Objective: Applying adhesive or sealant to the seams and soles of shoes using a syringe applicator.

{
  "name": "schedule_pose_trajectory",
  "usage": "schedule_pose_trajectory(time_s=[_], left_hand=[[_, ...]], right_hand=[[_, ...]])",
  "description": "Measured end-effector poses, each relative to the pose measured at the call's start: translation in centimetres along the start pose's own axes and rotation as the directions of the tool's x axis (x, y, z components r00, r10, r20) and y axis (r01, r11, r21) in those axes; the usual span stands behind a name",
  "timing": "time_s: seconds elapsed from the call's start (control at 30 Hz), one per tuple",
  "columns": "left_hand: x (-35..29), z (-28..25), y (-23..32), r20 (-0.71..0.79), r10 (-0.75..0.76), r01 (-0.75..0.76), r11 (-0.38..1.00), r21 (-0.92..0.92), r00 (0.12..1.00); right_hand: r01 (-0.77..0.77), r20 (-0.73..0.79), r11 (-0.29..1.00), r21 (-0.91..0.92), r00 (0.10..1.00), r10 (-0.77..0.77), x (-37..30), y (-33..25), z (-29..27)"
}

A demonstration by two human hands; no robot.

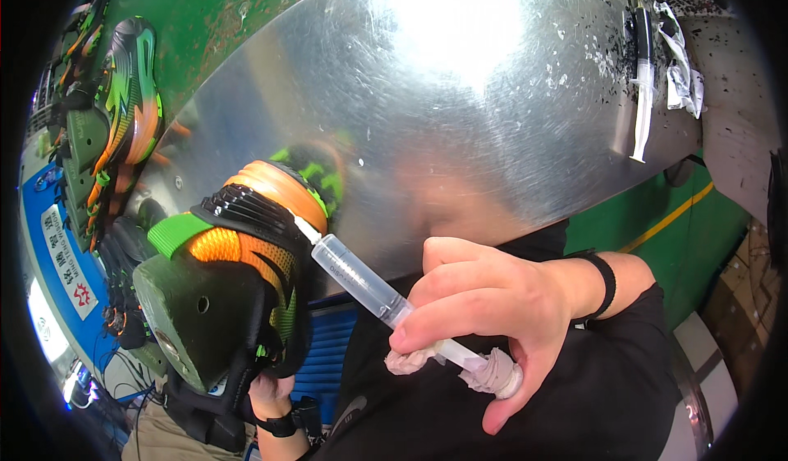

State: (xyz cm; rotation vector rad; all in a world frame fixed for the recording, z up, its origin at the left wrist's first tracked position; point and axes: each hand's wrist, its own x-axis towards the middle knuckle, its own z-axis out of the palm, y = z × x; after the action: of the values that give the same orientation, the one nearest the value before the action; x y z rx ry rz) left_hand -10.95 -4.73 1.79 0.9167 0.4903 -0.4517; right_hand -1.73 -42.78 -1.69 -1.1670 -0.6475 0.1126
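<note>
My right hand is closed around a clear plastic syringe, thumb at the plunger end, which is wrapped in pale tape or cloth. The barrel holds a clear liquid. Its thin white tip meets the edge of an orange, black and green sports shoe, where the upper joins the sole. A dark green shoe last fills the shoe, which is tilted at the table's near edge. Below the shoe is my left hand, holding it; most of its fingers are hidden behind it.
A shiny scratched metal table spreads ahead. At its far right lie a dark-filled syringe, a crumpled white wrapper and black specks. More shoes on lasts line the left, beside a blue board and cables.
</note>
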Motion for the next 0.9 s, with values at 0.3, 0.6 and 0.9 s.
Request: schedule_pose_trajectory(time_s=[0.3,0.6,0.9], left_hand=[[-0.2,1.9,-1.8,0.068,-0.095,0.103,0.988,-0.113,0.993],[0.0,1.6,-3.1,-0.003,-0.118,0.117,0.990,-0.083,0.993],[-0.5,1.2,-3.5,-0.048,-0.122,0.120,0.992,-0.042,0.991]], right_hand=[[-0.007,-0.020,0.998,-0.058,1.000,0.006,0.1,-0.1,0.4],[-0.044,0.001,0.997,-0.066,0.999,0.044,0.1,-0.8,1.0],[-0.061,0.063,0.994,-0.096,0.996,0.067,-0.2,-1.3,2.0]])
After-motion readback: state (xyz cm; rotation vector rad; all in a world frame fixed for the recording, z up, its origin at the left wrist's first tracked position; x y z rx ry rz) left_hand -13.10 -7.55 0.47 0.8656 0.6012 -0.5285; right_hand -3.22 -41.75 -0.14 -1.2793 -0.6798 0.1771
